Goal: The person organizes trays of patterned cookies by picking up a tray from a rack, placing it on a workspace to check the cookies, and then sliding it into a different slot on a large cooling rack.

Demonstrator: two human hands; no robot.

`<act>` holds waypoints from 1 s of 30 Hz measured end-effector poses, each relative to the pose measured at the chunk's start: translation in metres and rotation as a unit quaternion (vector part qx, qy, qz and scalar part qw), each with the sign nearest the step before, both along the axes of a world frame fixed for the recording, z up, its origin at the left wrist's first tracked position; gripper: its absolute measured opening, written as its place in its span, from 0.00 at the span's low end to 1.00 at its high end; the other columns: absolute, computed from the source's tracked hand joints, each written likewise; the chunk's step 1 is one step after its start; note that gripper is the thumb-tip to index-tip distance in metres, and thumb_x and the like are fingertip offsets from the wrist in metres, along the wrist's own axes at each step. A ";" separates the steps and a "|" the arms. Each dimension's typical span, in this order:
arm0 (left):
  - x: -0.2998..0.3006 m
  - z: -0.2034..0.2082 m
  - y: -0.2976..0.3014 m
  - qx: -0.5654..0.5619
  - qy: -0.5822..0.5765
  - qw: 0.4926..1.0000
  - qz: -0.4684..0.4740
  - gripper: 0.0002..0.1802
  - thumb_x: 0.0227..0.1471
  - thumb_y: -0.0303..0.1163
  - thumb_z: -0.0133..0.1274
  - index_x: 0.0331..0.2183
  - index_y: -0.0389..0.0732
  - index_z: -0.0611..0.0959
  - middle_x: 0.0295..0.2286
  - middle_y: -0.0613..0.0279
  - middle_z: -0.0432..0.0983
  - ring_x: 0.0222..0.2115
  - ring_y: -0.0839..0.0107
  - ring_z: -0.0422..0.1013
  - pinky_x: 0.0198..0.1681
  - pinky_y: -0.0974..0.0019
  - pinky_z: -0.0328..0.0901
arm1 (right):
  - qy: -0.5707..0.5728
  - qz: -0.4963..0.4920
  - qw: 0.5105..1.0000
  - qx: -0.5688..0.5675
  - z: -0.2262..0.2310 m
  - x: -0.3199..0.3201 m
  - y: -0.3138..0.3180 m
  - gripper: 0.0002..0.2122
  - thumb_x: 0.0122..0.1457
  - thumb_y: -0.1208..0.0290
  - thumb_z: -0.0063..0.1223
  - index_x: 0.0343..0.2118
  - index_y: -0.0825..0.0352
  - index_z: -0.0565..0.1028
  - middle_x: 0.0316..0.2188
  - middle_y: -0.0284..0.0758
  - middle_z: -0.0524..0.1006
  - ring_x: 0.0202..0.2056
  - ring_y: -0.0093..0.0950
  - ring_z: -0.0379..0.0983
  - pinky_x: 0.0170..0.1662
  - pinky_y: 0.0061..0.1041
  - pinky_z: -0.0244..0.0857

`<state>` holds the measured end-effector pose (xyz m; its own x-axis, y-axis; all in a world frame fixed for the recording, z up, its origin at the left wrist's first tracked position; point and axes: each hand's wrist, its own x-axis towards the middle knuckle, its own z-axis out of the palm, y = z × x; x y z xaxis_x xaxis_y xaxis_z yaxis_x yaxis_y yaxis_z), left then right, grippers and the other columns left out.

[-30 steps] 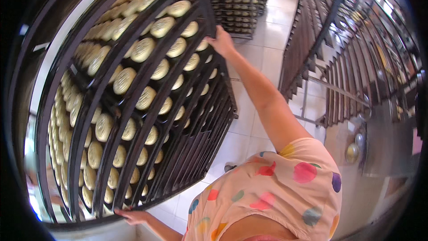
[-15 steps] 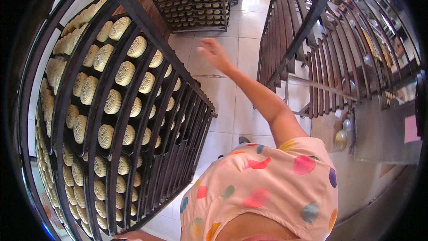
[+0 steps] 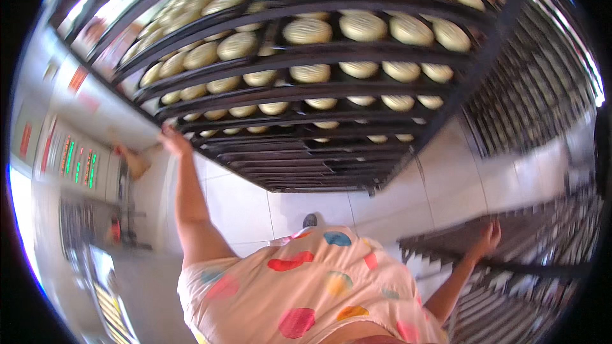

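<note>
A tall dark metal rack point(image 3: 408, 57) stands right in front of me, its trays filled with rows of pale, round moulded pastries point(image 3: 362, 26). With my left arm stretched forward, my left hand point(image 3: 175, 141) grips the rack's left side post, the fingers partly hidden against it. My right hand point(image 3: 489, 237) is out to the right, away from the pastries. It is nearest to another dark slatted rack point(image 3: 440, 236); blur hides whether it touches that rack and how its fingers are held.
Another rack with pastries point(image 3: 523, 89) stands at the far right. On the left are a wall panel with green and red lights point(image 3: 80, 162) and a person's arm point(image 3: 137, 159) beyond the rack. Pale floor tiles point(image 3: 389, 210) lie between the racks and my feet.
My view has turned left, so the pastry rack now fills the front. My left hand shows higher up at the rack's post; my right arm has swung from ahead to the right side.
</note>
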<state>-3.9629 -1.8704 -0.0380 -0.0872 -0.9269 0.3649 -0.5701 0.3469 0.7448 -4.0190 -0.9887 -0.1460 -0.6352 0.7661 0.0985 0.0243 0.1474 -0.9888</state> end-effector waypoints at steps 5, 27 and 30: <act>0.007 -0.011 -0.004 -0.032 0.187 0.982 -0.002 0.22 0.56 0.47 0.44 0.40 0.36 0.72 0.33 0.45 0.73 0.34 0.51 0.68 0.40 0.53 0.60 | -0.005 0.044 0.985 0.166 -0.029 -0.006 0.034 0.14 0.58 0.74 0.46 0.47 0.71 0.69 0.43 0.39 0.73 0.43 0.30 0.69 0.46 0.26 0.63; 0.030 -0.001 0.009 -0.082 0.127 0.987 -0.051 0.17 0.57 0.41 0.43 0.38 0.35 0.67 0.34 0.39 0.70 0.37 0.41 0.64 0.38 0.51 0.59 | -0.426 0.218 0.680 0.555 -0.048 0.005 0.023 0.11 0.48 0.67 0.47 0.29 0.69 0.76 0.34 0.47 0.75 0.38 0.46 0.71 0.39 0.42 0.66; 0.031 0.000 0.010 -0.061 0.134 0.987 -0.059 0.16 0.57 0.40 0.43 0.38 0.35 0.67 0.32 0.40 0.69 0.36 0.41 0.65 0.37 0.51 0.59 | -0.425 0.219 0.678 0.558 -0.053 0.006 0.026 0.11 0.48 0.68 0.47 0.30 0.69 0.76 0.34 0.47 0.75 0.39 0.46 0.71 0.40 0.42 0.66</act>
<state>-3.9324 -1.8600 -0.0377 -0.0777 -0.8640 0.4975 -0.3082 0.4954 0.8121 -4.0131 -0.9628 -0.1986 -0.9683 0.2351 -0.0838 0.2279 0.9697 0.0874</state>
